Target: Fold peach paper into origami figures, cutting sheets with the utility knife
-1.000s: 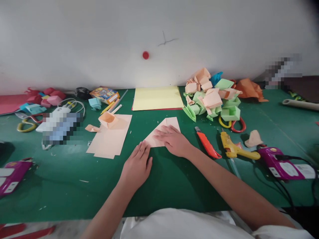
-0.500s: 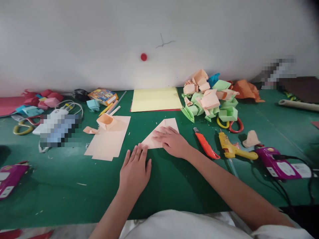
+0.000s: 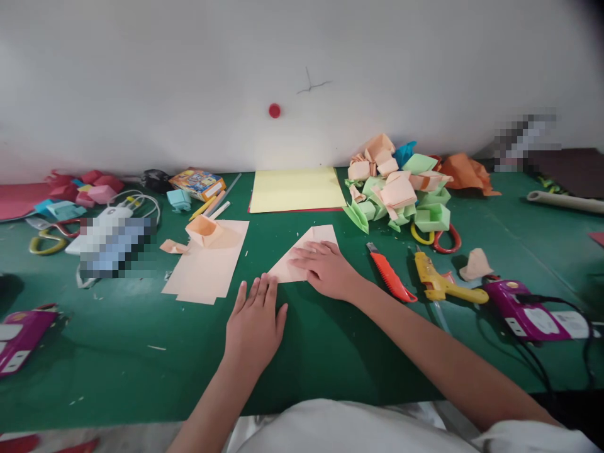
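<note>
A peach sheet of paper (image 3: 285, 267), folded over along a slant, lies flat on the green table in front of me. My right hand (image 3: 328, 269) rests palm down across its middle, fingers stretched out to the left and covering part of it. At the sheet's lower left corner lies my left hand (image 3: 255, 321), flat with the fingers pointing away from me and the fingertips at the corner. Left of it are flat peach sheets (image 3: 202, 267) with a small folded peach paper box (image 3: 204, 231) standing on their far end.
A red utility knife (image 3: 391, 272), a yellow glue gun (image 3: 441, 280) and a purple power strip (image 3: 523, 308) lie on the right. Folded paper pieces (image 3: 399, 189) are heaped behind them. Yellow paper (image 3: 297, 189) lies by the wall; scissors (image 3: 47, 242) are far left.
Both hands hold nearly the same place on the folded peach paper. The whole view has shifted very slightly.
</note>
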`<state>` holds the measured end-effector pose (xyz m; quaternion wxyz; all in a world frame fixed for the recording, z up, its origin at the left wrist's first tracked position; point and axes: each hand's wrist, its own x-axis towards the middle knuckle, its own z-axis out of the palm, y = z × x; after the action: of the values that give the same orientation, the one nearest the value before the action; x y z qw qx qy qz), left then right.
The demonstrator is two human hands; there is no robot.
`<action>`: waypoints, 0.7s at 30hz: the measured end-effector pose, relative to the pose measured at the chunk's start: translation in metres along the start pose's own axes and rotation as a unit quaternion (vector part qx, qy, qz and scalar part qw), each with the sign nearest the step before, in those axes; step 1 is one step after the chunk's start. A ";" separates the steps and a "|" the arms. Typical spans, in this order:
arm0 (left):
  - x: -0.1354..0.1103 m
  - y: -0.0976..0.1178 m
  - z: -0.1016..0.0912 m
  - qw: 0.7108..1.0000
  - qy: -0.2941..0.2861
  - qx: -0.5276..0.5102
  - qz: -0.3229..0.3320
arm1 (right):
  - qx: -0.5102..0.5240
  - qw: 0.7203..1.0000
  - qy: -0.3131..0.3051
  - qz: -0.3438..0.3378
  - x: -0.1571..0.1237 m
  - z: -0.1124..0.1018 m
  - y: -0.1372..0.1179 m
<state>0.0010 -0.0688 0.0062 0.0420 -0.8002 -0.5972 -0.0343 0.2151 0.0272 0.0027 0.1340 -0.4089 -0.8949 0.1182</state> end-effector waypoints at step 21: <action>0.000 0.005 -0.002 0.999 -0.009 0.049 0.012 | 0.001 0.999 -0.036 -0.012 0.030 0.014 -0.047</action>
<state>0.0057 -0.0706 0.0078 0.0763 -0.8045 -0.5890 0.0027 0.1585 0.0181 0.0087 0.1036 -0.3933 -0.9040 0.1316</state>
